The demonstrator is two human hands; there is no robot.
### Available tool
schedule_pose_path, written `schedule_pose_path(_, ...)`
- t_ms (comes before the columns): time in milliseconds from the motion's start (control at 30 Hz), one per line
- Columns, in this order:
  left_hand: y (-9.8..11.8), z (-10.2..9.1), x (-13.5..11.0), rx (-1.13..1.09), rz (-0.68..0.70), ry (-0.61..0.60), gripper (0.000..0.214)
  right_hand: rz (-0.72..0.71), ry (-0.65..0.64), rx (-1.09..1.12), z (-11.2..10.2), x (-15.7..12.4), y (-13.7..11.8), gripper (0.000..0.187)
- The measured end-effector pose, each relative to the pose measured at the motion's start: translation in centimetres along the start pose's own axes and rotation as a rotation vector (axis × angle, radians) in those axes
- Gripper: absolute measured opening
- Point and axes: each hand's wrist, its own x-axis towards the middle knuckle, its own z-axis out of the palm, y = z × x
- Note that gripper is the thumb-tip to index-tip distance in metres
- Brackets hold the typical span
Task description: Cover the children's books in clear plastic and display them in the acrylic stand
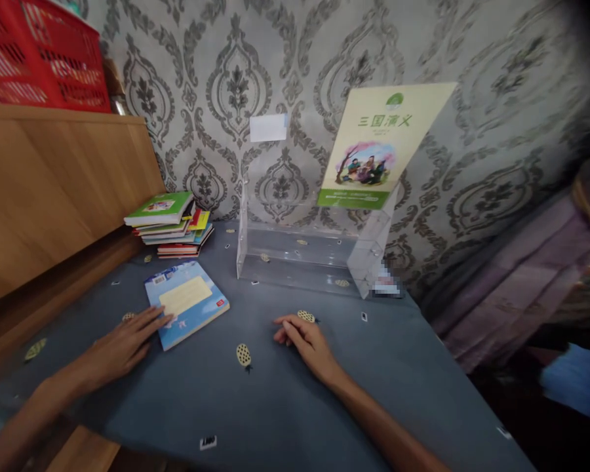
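So the blue paperback (pixel 191 305) is lying flat on the left part of the surface (pixel 295 419), barcode and pale yellow text panel facing up, sitting a bit crooked. The left hand (pixel 125 344) has its fingers stretched out fairly close together, with the fingertips over the book's near-left edge; it's not gripping anything. The right hand (pixel 305 341) is out over the middle of the surface, well apart from the book, fingers loosely curled with the thumb near the index finger. Can't tell if they're pressed together, and I don't see anything in them.

Just behind the paperback there's a messy stack of books (pixel 172 226), with a green and white cover on top. Further right is a clear acrylic book rack (pixel 368 262) holding a cream and green 三国演义 book (pixel 388 144) at its right end, front cover facing out. There's some pixelated item (pixel 387 282) beside the rack, no clue what.

The surface is grey-blue with pineapple prints. Off to the left is a wooden cabinet (pixel 69 190) with a red plastic basket (pixel 73 65) on top, damask wallpaper (pixel 236 78) at the back, and a purplish curtain (pixel 496 282) on the right.
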Motion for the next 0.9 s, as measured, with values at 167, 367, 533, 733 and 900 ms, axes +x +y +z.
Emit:
schedule_pose_path(167,-1.9,-1.2,2.5,-0.102,-0.191,0.073,0.064,-0.003,-0.006,-0.022,0.1,0.1,0.1,0.047)
schedule_pose_path(367,-2.4,0.2,10.2,-0.019,-0.521,0.042,0.070,-0.017,0.006,-0.030,0.3,0.1,0.5,0.048)
schedule_pose_path(533,-1.2,2.8,10.4,0.029,-0.515,0.060,0.065,-0.010,0.006,-0.019,0.3,-0.1,0.5,0.047)
schedule_pose_path(733,-1.1,3.4,9.0,0.061,-0.412,0.074,0.062,0.003,0.002,0.007,0.3,-0.1,0.3,0.045)
schedule_pose_path(900,-0.1,4.1,7.6,0.044,-0.277,0.144,0.057,-0.001,0.015,0.006,0.4,-0.1,0.1,0.042)
